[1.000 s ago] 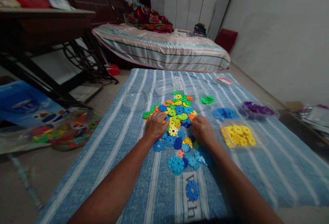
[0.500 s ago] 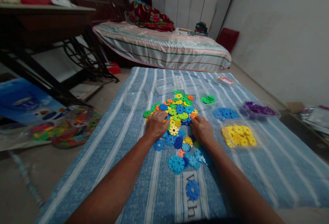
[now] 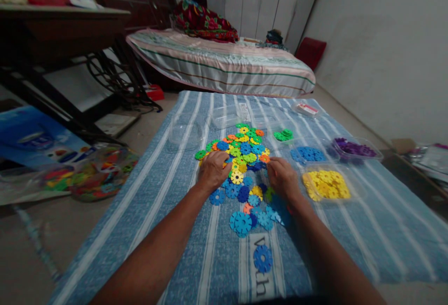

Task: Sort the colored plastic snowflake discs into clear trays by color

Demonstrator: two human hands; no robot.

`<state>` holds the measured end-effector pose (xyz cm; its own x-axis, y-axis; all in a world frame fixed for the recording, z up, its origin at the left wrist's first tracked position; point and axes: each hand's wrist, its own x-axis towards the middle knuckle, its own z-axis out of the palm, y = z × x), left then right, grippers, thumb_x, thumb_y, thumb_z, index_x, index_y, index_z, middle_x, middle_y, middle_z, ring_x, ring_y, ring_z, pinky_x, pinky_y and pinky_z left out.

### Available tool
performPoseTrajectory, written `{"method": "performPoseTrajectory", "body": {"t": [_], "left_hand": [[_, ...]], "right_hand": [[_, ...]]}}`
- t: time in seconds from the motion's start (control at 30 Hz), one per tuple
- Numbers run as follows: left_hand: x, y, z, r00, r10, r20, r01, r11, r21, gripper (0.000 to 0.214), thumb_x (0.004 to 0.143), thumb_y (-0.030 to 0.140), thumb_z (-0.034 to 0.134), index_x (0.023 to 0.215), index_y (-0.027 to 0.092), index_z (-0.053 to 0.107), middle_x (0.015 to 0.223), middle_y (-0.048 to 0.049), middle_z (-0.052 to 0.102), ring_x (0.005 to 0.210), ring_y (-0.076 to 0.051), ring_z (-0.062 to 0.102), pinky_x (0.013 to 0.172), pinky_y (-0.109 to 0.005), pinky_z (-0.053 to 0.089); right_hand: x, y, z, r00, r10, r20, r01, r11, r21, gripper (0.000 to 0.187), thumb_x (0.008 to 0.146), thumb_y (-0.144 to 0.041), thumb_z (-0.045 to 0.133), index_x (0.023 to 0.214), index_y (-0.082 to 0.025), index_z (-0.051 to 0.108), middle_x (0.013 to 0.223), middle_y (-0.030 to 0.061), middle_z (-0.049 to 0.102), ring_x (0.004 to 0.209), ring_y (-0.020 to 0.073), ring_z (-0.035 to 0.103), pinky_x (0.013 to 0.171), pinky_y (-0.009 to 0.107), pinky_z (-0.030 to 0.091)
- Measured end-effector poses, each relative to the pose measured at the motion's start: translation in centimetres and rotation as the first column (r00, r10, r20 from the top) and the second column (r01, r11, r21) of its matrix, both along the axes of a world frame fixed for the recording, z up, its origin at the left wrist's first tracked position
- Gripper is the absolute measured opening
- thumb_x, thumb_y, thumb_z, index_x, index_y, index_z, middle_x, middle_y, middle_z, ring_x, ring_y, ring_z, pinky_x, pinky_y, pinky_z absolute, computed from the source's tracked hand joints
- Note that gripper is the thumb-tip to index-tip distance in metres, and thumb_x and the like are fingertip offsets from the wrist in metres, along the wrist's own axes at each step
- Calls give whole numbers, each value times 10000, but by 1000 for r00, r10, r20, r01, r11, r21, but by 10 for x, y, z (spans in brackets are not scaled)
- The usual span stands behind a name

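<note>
A loose pile of notched plastic flower discs (image 3: 245,148) in green, yellow, blue and orange lies mid-table. My left hand (image 3: 213,170) rests on the pile's left side with its fingers curled; what lies under them is hidden. At the right edge, beside an orange disc (image 3: 265,159), my right hand (image 3: 283,177) is closed with fingertips together, and I cannot make out what is in it. Nearer me are light-blue discs (image 3: 241,223) and a lone blue disc (image 3: 262,258).
To the right stand clear tubs of yellow discs (image 3: 327,184), blue discs (image 3: 308,154), purple discs (image 3: 353,147) and green discs (image 3: 283,135). Clear containers (image 3: 185,136) sit at the back left. A striped blue cloth (image 3: 168,235) covers the table; a bed (image 3: 224,69) is beyond.
My right hand has shifted a little to the right, away from the pile's edge, uncovering discs there. My left hand has stayed in place.
</note>
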<state>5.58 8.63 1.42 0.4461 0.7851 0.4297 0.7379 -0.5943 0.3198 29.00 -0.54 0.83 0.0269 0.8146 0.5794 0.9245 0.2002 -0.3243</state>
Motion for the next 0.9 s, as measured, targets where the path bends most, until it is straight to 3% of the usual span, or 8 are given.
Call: {"method": "performPoseTrajectory", "body": {"t": [0.07, 0.13, 0.23, 0.3, 0.37, 0.5, 0.67, 0.9], "left_hand": [[0, 0, 0, 1000, 3, 2, -3, 1000, -2, 80, 857, 259, 561, 876, 216, 625, 977, -81, 717, 973, -263, 637, 882, -408, 494], [0, 0, -1, 1000, 1, 6, -1, 1000, -2, 79, 855, 258, 559, 875, 219, 625, 975, -79, 716, 972, -262, 637, 883, -409, 494], [0, 1, -1, 1000, -3, 12, 3, 1000, 1, 76, 849, 253, 558, 870, 226, 626, 965, -69, 717, 965, -255, 635, 883, -403, 494], [0, 2, -2, 1000, -9, 13, 8, 1000, 2, 79, 845, 254, 559, 872, 229, 629, 965, -66, 718, 963, -253, 636, 886, -403, 494], [-1, 3, -2, 1000, -11, 13, 11, 1000, -1, 83, 841, 258, 562, 873, 227, 632, 969, -70, 722, 965, -259, 638, 887, -410, 496], [0, 2, -2, 1000, 2, 9, -2, 1000, 0, 86, 837, 256, 568, 881, 221, 634, 971, -80, 724, 978, -270, 644, 889, -414, 502], [-1, 2, -1, 1000, -5, 7, 5, 1000, 8, 88, 855, 263, 559, 880, 216, 630, 975, -84, 726, 973, -266, 648, 896, -414, 504], [0, 2, -1, 1000, -6, 7, 6, 1000, 4, 101, 854, 262, 567, 903, 215, 642, 1005, -89, 730, 996, -270, 649, 910, -422, 503]], "right_hand": [[13, 2, 10, 1000, -12, -17, 13, 998, 60, 282, 973, -215, 443, 854, -208, 698, 1021, 106, 712, 950, 202, 654, 857, 316, 522], [31, 6, 24, 995, -104, -9, 104, 986, 132, 268, 968, -220, 447, 842, -209, 684, 976, 103, 712, 935, 209, 658, 858, 326, 522], [59, 11, 41, 935, -354, 13, 340, 907, 249, 215, 947, -231, 477, 912, -190, 685, 952, 125, 703, 928, 251, 646, 859, 378, 507], [67, 12, 44, 894, -447, 20, 425, 862, 277, 207, 930, -240, 504, 1012, -171, 681, 980, 145, 695, 945, 282, 630, 860, 412, 493], [64, 10, 38, 915, -400, 41, 381, 895, 229, 221, 928, -240, 501, 1050, -176, 674, 1007, 145, 692, 959, 286, 621, 858, 411, 486], [34, 7, 12, 985, -155, 79, 156, 988, -1, 217, 941, -212, 465, 955, -203, 681, 1016, 116, 691, 930, 245, 616, 831, 350, 479], [10, 12, -6, 991, -83, 103, 103, 971, -217, 165, 935, -233, 530, 1032, -208, 661, 1032, 106, 676, 952, 241, 598, 807, 323, 451], [4, 23, -9, 984, -88, 157, 134, 942, -308, 151, 937, -271, 567, 1024, -187, 658, 1065, 110, 672, 988, 243, 580, 839, 324, 409]]}}
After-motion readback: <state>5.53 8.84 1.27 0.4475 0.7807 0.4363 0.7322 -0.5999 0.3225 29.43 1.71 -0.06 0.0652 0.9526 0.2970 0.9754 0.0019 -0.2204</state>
